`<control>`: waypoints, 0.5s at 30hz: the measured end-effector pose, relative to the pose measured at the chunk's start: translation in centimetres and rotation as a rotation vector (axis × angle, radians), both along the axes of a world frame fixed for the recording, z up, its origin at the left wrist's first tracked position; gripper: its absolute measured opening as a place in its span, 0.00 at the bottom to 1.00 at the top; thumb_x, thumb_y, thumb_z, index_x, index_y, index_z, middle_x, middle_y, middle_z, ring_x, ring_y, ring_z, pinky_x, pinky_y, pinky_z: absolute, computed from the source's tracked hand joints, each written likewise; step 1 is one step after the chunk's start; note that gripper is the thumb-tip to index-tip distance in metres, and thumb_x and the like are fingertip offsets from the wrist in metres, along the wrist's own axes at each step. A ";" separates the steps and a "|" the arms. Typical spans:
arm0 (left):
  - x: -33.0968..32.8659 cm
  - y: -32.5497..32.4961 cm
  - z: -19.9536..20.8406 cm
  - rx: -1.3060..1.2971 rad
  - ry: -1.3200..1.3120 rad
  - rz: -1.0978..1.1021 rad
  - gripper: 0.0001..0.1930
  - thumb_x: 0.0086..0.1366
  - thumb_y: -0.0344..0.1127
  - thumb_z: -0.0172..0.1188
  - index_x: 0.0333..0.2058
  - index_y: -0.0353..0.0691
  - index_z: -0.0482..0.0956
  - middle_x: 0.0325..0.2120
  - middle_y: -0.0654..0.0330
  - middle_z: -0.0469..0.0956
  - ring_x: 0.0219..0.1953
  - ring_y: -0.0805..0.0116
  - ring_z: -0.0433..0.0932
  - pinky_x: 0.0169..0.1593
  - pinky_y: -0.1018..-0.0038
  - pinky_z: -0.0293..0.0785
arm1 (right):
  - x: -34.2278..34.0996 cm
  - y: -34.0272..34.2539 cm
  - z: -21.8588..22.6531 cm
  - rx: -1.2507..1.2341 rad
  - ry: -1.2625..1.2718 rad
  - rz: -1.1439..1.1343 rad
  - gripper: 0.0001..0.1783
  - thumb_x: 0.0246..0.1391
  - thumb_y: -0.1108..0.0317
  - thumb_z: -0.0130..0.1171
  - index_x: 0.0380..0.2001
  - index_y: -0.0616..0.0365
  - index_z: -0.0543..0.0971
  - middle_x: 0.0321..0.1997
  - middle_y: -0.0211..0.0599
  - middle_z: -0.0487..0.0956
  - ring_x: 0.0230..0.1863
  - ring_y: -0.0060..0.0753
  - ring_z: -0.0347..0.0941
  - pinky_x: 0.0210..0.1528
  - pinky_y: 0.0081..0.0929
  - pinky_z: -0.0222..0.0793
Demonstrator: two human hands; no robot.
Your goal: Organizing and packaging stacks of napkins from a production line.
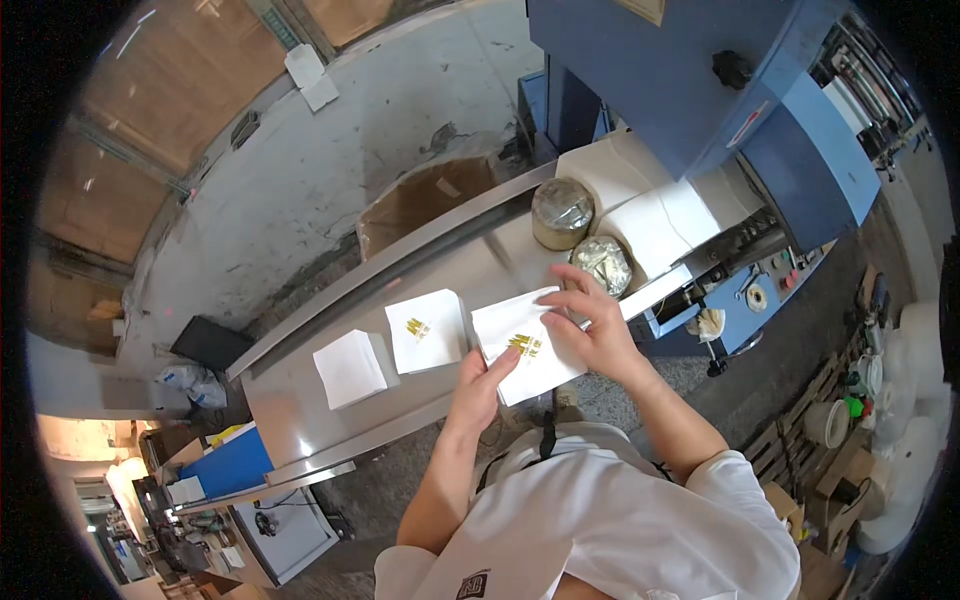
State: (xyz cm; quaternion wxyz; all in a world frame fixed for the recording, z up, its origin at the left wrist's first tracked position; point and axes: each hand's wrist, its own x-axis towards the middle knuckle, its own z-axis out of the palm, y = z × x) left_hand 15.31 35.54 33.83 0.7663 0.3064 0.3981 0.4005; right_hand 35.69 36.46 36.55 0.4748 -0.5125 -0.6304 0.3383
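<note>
A stack of white paper napkins (520,385) with a gold print on top is held over the steel table. My left hand (477,390) grips its lower left side, thumb lying across the top face. At the upper right edge of that stack, my right hand (598,328) touches the paper with its fingers spread apart. Left of the held napkins, a second stack with a gold print (430,350) rests on the table. Beside it lies a plain white stack (348,372).
The long steel table (290,395) has a raised far rim. Two round, film-wrapped weights (562,212) sit by white sheets at a blue machine (660,90). Beyond the rim is an open cardboard box (425,200). Tape and tools lie on a blue shelf (735,310) at right.
</note>
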 end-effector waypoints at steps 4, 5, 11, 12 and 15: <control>0.1 0.1 0.1 -0.030 -0.028 0.045 0.17 0.66 0.28 0.57 0.53 0.32 0.72 0.47 0.57 0.78 0.47 0.71 0.77 0.51 0.73 0.73 | 0.2 -0.4 1.0 0.318 -0.242 -0.009 0.13 0.42 0.80 0.64 0.35 0.57 0.81 0.57 0.50 0.71 0.58 0.52 0.69 0.57 0.39 0.67; -0.2 0.0 -0.7 -0.038 -0.051 0.071 0.18 0.65 0.27 0.58 0.53 0.31 0.72 0.48 0.56 0.77 0.49 0.68 0.76 0.53 0.71 0.72 | 0.1 -0.6 1.4 0.318 -0.241 -0.008 0.13 0.42 0.80 0.64 0.35 0.57 0.81 0.57 0.50 0.71 0.58 0.52 0.69 0.57 0.39 0.67; -1.9 -0.4 -3.1 0.002 -0.365 0.034 0.26 0.64 0.34 0.59 0.59 0.33 0.65 0.56 0.52 0.70 0.58 0.57 0.70 0.63 0.61 0.65 | 0.4 -2.4 3.2 0.504 -0.193 0.111 0.15 0.38 0.84 0.59 0.34 0.61 0.78 0.48 0.48 0.78 0.53 0.55 0.74 0.54 0.43 0.72; -2.1 -0.4 -3.2 0.026 -0.446 0.011 0.28 0.65 0.40 0.58 0.60 0.34 0.63 0.59 0.51 0.68 0.61 0.54 0.67 0.65 0.57 0.62 | 0.4 -2.7 3.2 0.502 -0.123 0.082 0.14 0.40 0.86 0.57 0.33 0.63 0.77 0.44 0.48 0.80 0.48 0.52 0.77 0.51 0.39 0.74; -2.1 -0.3 -2.6 0.105 -0.541 -0.050 0.29 0.70 0.46 0.50 0.63 0.36 0.59 0.61 0.51 0.65 0.63 0.54 0.64 0.66 0.56 0.59 | 1.6 -3.7 3.7 0.372 0.058 0.034 0.11 0.47 0.83 0.57 0.35 0.63 0.77 0.42 0.50 0.80 0.42 0.42 0.79 0.44 0.30 0.75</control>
